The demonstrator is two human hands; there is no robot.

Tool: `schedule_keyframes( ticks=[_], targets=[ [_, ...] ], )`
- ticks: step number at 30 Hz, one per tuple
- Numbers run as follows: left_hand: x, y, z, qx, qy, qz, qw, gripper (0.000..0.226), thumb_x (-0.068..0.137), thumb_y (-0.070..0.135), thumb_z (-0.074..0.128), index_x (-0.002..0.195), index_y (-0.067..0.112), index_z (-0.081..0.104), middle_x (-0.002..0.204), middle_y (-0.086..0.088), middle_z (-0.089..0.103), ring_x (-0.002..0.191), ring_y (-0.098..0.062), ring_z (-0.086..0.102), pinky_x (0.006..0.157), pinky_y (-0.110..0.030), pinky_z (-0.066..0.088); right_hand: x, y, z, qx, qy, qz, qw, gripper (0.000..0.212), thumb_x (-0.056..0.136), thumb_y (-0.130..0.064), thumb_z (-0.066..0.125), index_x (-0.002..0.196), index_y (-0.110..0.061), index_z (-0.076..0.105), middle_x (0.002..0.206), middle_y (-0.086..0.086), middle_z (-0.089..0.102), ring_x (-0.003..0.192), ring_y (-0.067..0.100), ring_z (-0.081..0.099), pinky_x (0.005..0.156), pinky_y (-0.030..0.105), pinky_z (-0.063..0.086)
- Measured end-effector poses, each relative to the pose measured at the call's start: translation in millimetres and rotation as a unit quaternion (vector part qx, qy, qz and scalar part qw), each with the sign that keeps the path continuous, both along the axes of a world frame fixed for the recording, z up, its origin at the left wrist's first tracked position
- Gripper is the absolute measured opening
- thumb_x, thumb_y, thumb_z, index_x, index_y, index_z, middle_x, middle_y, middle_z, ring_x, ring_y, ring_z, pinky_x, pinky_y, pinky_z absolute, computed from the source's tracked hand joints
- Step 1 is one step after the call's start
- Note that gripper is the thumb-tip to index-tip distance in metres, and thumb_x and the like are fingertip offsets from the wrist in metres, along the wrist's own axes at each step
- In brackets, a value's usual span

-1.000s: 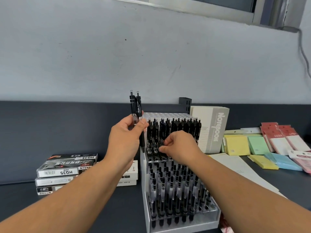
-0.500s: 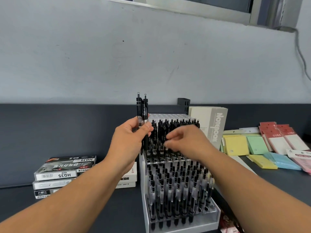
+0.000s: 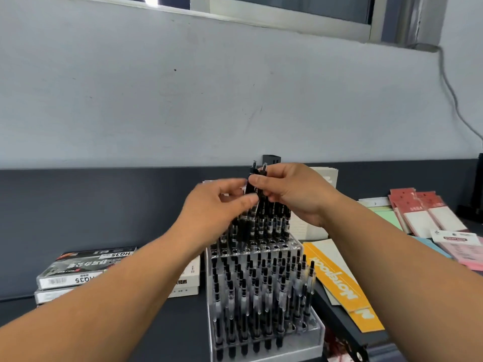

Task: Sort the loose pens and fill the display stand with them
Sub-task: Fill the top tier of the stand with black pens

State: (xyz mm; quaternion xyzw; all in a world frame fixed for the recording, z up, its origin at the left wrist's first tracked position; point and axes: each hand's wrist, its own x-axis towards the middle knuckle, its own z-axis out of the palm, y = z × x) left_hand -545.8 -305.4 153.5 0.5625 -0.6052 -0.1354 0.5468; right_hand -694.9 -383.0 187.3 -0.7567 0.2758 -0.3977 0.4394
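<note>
Head view: your left hand (image 3: 219, 207) and right hand (image 3: 295, 194) both pinch 2 black pens (image 3: 254, 188), upright just above the back rows of the nearly full display stand (image 3: 292, 250).

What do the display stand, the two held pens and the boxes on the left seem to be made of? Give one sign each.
Display stand: clear glossy plastic, probably acrylic; pens show through its walls.
Black pens: likely moulded plastic; smooth black barrels with light print.
Pen boxes: seemingly clear plastic cases over printed card; edges look see-through.
</note>
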Motion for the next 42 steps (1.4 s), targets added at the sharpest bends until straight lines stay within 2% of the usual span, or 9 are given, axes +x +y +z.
schedule_keyframes(
  ticks=[2,9,15,21,24,30,34,39,42],
  targets=[
    [-1.5,-0.8,18.4,-0.026,0.012,0.020,0.999,0.029,0.081,0.044,0.069,0.109,0.035,0.067,0.096,0.017,0.069,0.088,0.002,0.064,0.079,-0.016,0.047,-4.1,0.4,-0.2,-0.047,0.031,-0.027,0.998,0.012,0.083,-0.026,0.073,0.090,-0.016,0.073,0.073,-0.008,0.067,0.067,0.005,0.055,0.066,0.019,0.047],
    [-7.5,-17.6,46.8,0.009,-0.056,0.019,0.998,0.010,0.076,0.030,0.079,0.078,0.022,0.073,0.064,0.011,0.068,0.055,0.005,0.058,0.062,-0.017,0.045,-9.2,-3.9,-3.0,-0.122,0.075,-0.044,0.989,0.011,0.081,-0.031,0.075,0.089,-0.023,0.074,0.068,-0.008,0.065,0.062,0.004,0.056,0.061,0.014,0.044],
    [-1.1,-16.7,50.0,0.023,-0.117,0.046,0.992,0.006,0.076,0.030,0.078,0.078,0.027,0.075,0.076,0.009,0.073,0.076,-0.002,0.066,0.075,-0.020,0.049,-19.9,-18.8,-7.9,-0.122,0.070,-0.046,0.989,0.019,0.083,-0.029,0.074,0.100,-0.021,0.074,0.071,-0.010,0.067,0.066,0.002,0.060,0.067,0.013,0.050],
    [-2.6,-19.8,52.2,0.048,-0.180,0.049,0.981,0.006,0.076,0.030,0.079,0.081,0.029,0.075,0.078,0.010,0.073,0.079,-0.001,0.065,0.078,-0.019,0.048,-12.6,-28.2,-19.6,-0.131,0.132,-0.028,0.982,0.014,0.083,-0.027,0.074,0.095,-0.020,0.073,0.070,-0.003,0.059,0.066,0.011,0.055,0.071,0.034,0.050],
    [-2.2,-19.3,61.4,0.062,-0.198,0.048,0.977,0.005,0.077,0.028,0.078,0.082,0.029,0.075,0.079,0.010,0.074,0.080,-0.001,0.066,0.076,-0.017,0.047,-8.7,-32.7,-26.6,-0.158,0.158,-0.046,0.974,0.022,0.079,-0.030,0.077,0.097,-0.025,0.066,0.078,-0.009,0.059,0.069,0.006,0.055,0.068,0.023,0.043],
    [-0.6,-21.0,68.1,0.077,-0.207,0.043,0.974,0.008,0.076,0.028,0.079,0.083,0.027,0.075,0.078,0.009,0.073,0.077,0.000,0.066,0.074,-0.013,0.048,-8.6,-38.7,-27.7,-0.169,0.150,-0.059,0.972,0.026,0.076,-0.032,0.080,0.087,-0.034,0.057,0.089,-0.002,0.068,0.068,0.008,0.059,0.059,0.022,0.043],
    [1.7,-24.1,69.3,0.066,-0.194,0.040,0.978,0.006,0.078,0.026,0.077,0.083,0.027,0.075,0.078,0.008,0.074,0.069,0.006,0.064,0.061,-0.002,0.043,-8.2,-38.6,-29.6,-0.172,0.144,-0.060,0.973,0.026,0.075,-0.031,0.081,0.088,-0.032,0.058,0.089,-0.001,0.070,0.067,0.006,0.060,0.058,0.020,0.040],
    [2.7,-28.2,60.3,0.089,-0.211,0.036,0.973,0.007,0.077,0.027,0.079,0.083,0.028,0.075,0.078,0.008,0.073,0.077,-0.001,0.066,0.073,-0.013,0.047,-8.7,-39.3,-29.7,-0.165,0.138,-0.065,0.974,0.026,0.074,-0.031,0.081,0.089,-0.032,0.059,0.089,-0.001,0.070,0.068,0.005,0.059,0.060,0.020,0.040],
    [2.7,-33.0,48.8,0.102,-0.241,0.053,0.964,0.009,0.076,0.028,0.079,0.080,0.033,0.073,0.074,0.014,0.070,0.072,0.007,0.062,0.067,-0.008,0.042,-8.9,-38.6,-30.0,-0.160,0.135,-0.074,0.975,0.027,0.073,-0.030,0.082,0.089,-0.029,0.061,0.087,-0.002,0.071,0.069,0.008,0.064,0.060,0.020,0.043]
  ],
)
